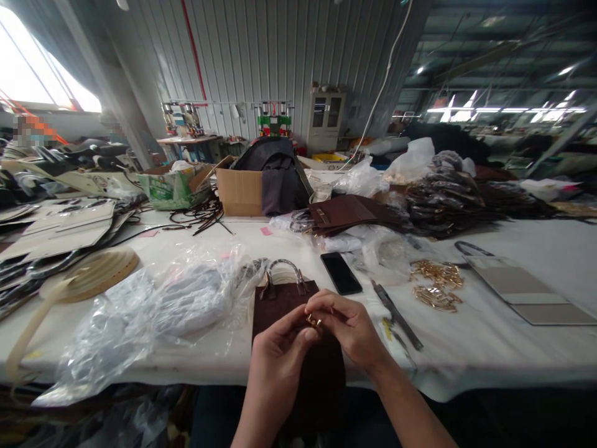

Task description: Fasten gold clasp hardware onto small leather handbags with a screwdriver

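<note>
Between my fingertips is a small gold metal fitting [314, 322], partly covered by them. My left hand [282, 348] pinches it from the left, thumb below. From the right, my right hand [349, 323] closes its thumb and fingers on the same fitting. Under both hands lies a dark brown handbag [275, 305], its lower part hanging over the table edge toward my lap. Its handle [285, 264], wrapped in clear plastic, points away from me. More gold fittings [436, 283] lie in two loose heaps to the right.
A phone [341, 272], a long dark metal tool [396, 314] and a yellow-handled tool [387, 328] lie close by my right hand. Plastic-wrapped material [186, 305] spreads to the left. Stacked brown bag pieces [354, 213] and a cardboard box [240, 190] stand behind. A beige bag [527, 286] lies right.
</note>
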Demonstrator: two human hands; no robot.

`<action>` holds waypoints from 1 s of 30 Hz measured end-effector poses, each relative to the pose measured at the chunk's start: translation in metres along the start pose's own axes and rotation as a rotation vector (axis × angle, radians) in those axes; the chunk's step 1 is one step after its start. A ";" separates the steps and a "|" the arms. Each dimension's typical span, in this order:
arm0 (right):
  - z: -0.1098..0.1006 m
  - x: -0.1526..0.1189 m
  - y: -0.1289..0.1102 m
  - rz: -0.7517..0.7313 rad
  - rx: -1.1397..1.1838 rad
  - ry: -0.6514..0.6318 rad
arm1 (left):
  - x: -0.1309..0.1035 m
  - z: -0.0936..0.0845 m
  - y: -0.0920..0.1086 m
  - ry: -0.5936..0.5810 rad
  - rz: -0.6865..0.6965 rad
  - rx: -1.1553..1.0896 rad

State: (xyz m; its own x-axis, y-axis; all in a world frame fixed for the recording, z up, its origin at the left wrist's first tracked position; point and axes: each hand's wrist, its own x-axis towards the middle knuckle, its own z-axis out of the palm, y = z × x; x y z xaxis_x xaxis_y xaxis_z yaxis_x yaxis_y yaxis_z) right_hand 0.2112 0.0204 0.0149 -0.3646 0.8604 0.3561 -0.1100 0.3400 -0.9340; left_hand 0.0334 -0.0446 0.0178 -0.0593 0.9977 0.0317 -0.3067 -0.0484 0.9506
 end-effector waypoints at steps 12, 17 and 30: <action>0.007 -0.012 -0.021 0.074 -0.086 0.049 | -0.018 0.013 -0.015 0.198 -0.160 -0.254; 0.010 -0.030 -0.030 0.060 -0.144 0.055 | -0.025 0.017 -0.013 0.178 -0.106 -0.209; 0.013 -0.050 -0.033 0.169 -0.073 0.137 | -0.038 0.018 -0.022 0.211 -0.002 -0.051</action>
State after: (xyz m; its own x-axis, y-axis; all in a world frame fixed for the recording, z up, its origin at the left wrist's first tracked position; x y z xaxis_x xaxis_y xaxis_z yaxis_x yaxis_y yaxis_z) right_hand 0.2212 -0.0381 0.0272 -0.2431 0.9492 0.1998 0.0115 0.2088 -0.9779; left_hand 0.0597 -0.0806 0.0010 -0.2548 0.9661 -0.0409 -0.3542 -0.0539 0.9336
